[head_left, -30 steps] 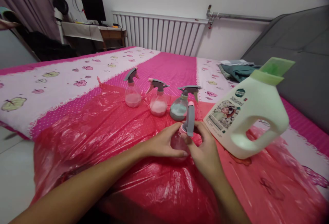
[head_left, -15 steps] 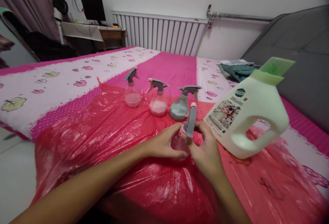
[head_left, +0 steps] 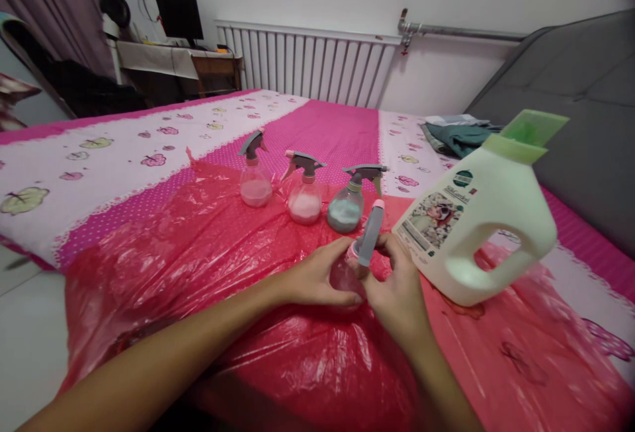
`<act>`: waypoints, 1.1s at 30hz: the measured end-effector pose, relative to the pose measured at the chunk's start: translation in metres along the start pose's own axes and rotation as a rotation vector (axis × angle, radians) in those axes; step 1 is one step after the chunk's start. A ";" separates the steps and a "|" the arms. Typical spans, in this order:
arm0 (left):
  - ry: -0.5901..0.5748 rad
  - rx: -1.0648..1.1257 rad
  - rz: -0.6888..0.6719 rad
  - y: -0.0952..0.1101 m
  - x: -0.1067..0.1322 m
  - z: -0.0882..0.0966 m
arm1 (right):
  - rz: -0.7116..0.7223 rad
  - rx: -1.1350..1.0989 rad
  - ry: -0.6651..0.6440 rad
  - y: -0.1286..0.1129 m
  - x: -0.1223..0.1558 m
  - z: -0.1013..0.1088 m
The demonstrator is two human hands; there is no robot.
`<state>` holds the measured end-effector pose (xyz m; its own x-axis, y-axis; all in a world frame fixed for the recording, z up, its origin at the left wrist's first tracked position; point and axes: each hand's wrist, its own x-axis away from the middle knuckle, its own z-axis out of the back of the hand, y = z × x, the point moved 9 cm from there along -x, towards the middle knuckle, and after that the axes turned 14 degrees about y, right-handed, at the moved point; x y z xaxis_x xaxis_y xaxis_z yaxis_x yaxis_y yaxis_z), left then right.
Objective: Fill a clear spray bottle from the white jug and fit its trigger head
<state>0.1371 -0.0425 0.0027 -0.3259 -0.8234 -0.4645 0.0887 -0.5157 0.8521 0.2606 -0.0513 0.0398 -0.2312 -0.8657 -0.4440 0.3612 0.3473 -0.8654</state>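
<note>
Between my hands stands a small clear spray bottle (head_left: 344, 274) with a pink collar and a grey trigger head, tilted slightly right at the top. My left hand (head_left: 320, 276) is wrapped round its body, thumb in front. My right hand (head_left: 394, 290) grips at the collar, with the thumb by the neck and the fingers curled behind; some fingertips are hidden. Just beyond are three more spray bottles: one with pale pink liquid (head_left: 256, 192), one with whitish-pink foamy liquid (head_left: 304, 208) and one with teal foamy liquid (head_left: 346, 211).
A large pale green detergent jug (head_left: 516, 200) with a green cap stands close to my right hand. Red plastic sheeting (head_left: 198, 233) covers the near part of the bed (head_left: 327, 128). Folded clothes (head_left: 459, 137) lie by the grey headboard (head_left: 585, 101).
The grey trigger head of the held bottle has turned a little, its pink tip shifting right. Both hands keep nearly the same place; the other bottles and the jug stay put.
</note>
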 end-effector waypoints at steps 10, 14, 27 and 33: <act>0.010 0.027 -0.019 0.003 -0.001 0.001 | -0.068 -0.031 -0.030 0.008 0.003 -0.002; 0.011 0.017 -0.022 0.004 -0.001 0.002 | -0.074 -0.036 -0.024 0.009 0.003 -0.002; -0.002 0.024 -0.008 0.003 -0.001 0.000 | -0.050 -0.028 -0.022 0.004 0.001 -0.003; 0.001 0.013 0.000 0.003 -0.001 0.000 | -0.055 -0.042 -0.019 0.005 0.002 -0.003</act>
<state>0.1374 -0.0431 0.0054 -0.3245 -0.8238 -0.4648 0.0767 -0.5127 0.8552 0.2589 -0.0497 0.0341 -0.2328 -0.8904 -0.3912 0.3103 0.3133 -0.8975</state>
